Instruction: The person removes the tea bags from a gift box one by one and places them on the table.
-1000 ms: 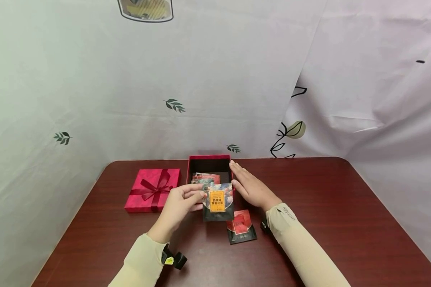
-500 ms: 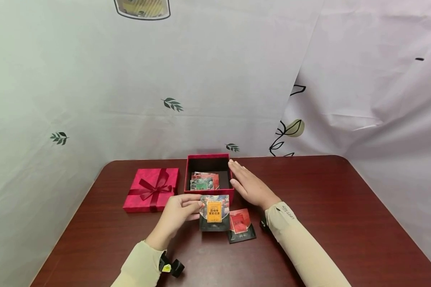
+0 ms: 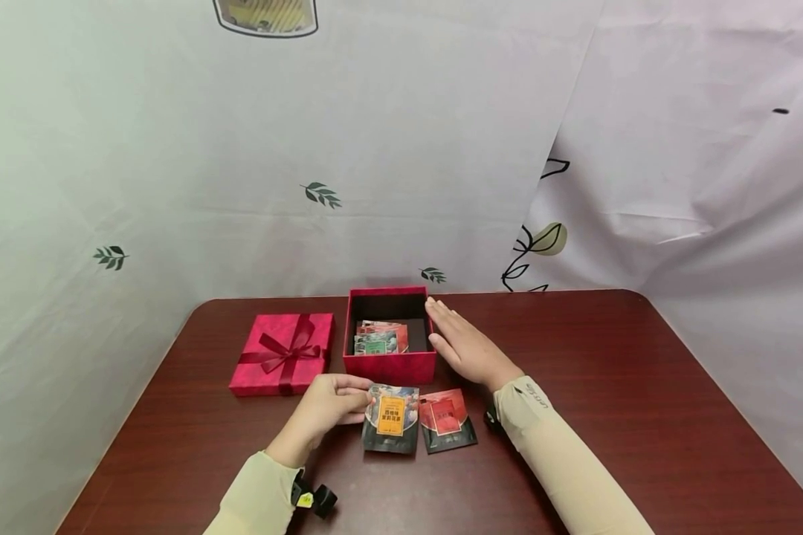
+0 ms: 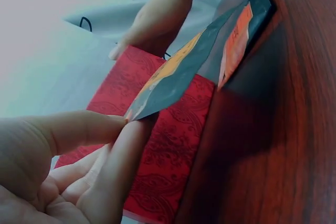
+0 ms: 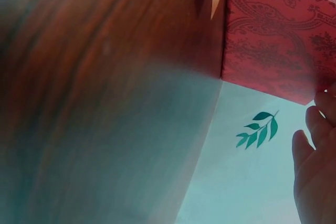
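Fingers and thumb of the left hand [image 3: 328,405] pinch the left edge of a dark foil sachet with an orange label [image 3: 391,418], so this grip is clenched on the packet. The left wrist view shows the same pinch at the sachet's corner [image 4: 157,90], thumb above and fingertips [image 4: 118,145] below. The sachet lies low over the dark red-brown wooden desk [image 3: 609,386], in front of the open red patterned cardboard gift box [image 3: 389,365]; whether it rests on the wood cannot be told. Just to its right, flat on the desk, lies a second dark foil sachet with a red label [image 3: 447,420]. The right hand [image 3: 465,345] lies flat with straight fingers against the box's right wall, its grip released and holding nothing. Inside the box sit more small sachets in red and green [image 3: 380,338]. The red box lid with a ribbon bow [image 3: 282,353] lies left of the box.
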`<state>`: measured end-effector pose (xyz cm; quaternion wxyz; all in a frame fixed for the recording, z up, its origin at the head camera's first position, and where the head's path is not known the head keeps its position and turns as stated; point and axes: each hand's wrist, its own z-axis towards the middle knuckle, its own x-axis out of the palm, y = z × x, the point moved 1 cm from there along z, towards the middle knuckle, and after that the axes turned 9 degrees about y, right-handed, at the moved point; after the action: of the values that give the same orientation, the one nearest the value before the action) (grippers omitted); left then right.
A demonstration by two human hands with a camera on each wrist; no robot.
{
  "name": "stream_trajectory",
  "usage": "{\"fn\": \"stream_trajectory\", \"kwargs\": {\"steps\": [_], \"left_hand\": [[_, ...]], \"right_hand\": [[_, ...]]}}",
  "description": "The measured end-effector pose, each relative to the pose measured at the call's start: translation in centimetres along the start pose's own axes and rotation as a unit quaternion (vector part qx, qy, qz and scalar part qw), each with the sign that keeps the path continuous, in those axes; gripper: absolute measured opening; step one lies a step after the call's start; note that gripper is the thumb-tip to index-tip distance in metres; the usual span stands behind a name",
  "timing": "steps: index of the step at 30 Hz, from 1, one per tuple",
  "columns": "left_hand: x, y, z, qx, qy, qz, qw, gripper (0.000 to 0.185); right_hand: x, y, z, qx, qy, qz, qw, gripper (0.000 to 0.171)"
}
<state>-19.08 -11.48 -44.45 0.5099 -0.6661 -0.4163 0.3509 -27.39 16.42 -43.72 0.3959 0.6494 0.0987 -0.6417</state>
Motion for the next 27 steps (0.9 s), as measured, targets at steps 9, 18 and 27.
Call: {"fn": "stream_trajectory", "kwargs": {"steps": [9, 18, 27], "left_hand": [[0.1, 1.4, 0.5, -0.015, 0.001, 0.007, 0.9999, 0.031], [0.8, 1.8, 0.5, -0.036, -0.012, 0.025, 0.9990, 0.026], [1.4, 2.2, 1.2, -0.031, -0.018, 0.065, 0.9972, 0.019]], "right_hand": [[0.0, 0.1, 0.0, 0.008, 0.005, 0.000, 1.000, 0.063], [0.0, 0.1, 0.0, 0.007, 0.005, 0.005, 1.000, 0.063], [0.1, 0.0, 0.1, 0.005, 0.007, 0.005, 1.000, 0.063]]}}
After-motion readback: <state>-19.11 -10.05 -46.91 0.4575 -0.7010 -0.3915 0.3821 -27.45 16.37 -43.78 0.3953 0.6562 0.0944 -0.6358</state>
